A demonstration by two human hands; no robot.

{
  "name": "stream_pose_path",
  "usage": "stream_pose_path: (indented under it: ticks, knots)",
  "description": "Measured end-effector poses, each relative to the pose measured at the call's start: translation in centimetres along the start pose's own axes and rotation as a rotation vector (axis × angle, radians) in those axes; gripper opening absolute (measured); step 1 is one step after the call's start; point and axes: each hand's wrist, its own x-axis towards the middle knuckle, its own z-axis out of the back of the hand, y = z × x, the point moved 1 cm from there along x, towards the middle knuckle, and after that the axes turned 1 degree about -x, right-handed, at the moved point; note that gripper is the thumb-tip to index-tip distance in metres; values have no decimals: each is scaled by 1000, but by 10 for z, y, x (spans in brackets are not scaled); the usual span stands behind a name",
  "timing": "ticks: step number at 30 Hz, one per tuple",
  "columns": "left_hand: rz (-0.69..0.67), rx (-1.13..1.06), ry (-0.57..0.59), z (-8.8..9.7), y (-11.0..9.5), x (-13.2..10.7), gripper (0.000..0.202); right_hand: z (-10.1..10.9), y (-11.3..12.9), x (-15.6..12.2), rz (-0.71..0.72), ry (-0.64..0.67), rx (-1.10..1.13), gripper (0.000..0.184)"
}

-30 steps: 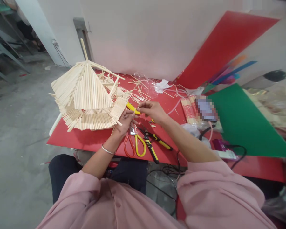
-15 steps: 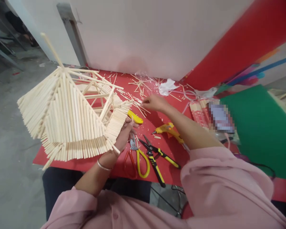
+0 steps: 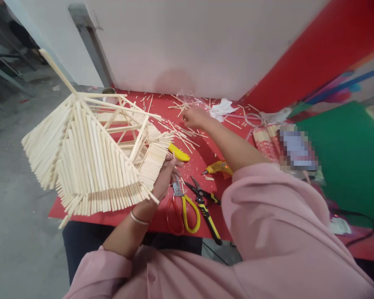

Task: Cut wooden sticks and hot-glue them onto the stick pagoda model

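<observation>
A large model house of pale wooden sticks (image 3: 96, 153), with a pointed slatted roof and one side still bare framing, stands at the left. My left hand (image 3: 168, 170) is at its lower right edge, thumb and fingers bent together; a pale tip shows at the thumb, too small to name. My right hand (image 3: 195, 118) reaches over the loose sticks (image 3: 183, 135) at the back, fingertips pinched together and pointing down-left. Whatever they hold is hidden. A yellow cutter (image 3: 179, 153) lies just beyond my left hand.
Red-and-yellow-handled scissors (image 3: 191, 214) and black-yellow pliers (image 3: 205, 211) lie near the front edge of the red table (image 3: 156, 222). A yellow glue gun (image 3: 218, 167) sits partly under my right arm. Packed sticks (image 3: 263, 141), a phone (image 3: 298, 147) and a green board (image 3: 343, 162) are at right.
My right hand has moved farther back and slightly left, over the sticks. My right sleeve now covers part of the glue gun and pliers. My left hand stays by the model.
</observation>
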Motion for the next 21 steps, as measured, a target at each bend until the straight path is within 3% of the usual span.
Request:
stream_pose_path:
  ticks: [3,6,9,13,21]
  knots:
    - [12,3,13,-2,-1,1,38,11,12,-59,-14,-2,181,22]
    - [54,-25,66,-5,-1,-2,41,14,33,-129,-30,120,716,29]
    - [79,-47,132,-8,1,-13,43,14,55,-180,-51,129,851,33]
    - [66,-57,199,-7,1,-37,45,15,75,-208,-36,-33,824,30]
    - [0,-59,178,10,-9,-64,37,7,112,-229,17,-173,730,21]
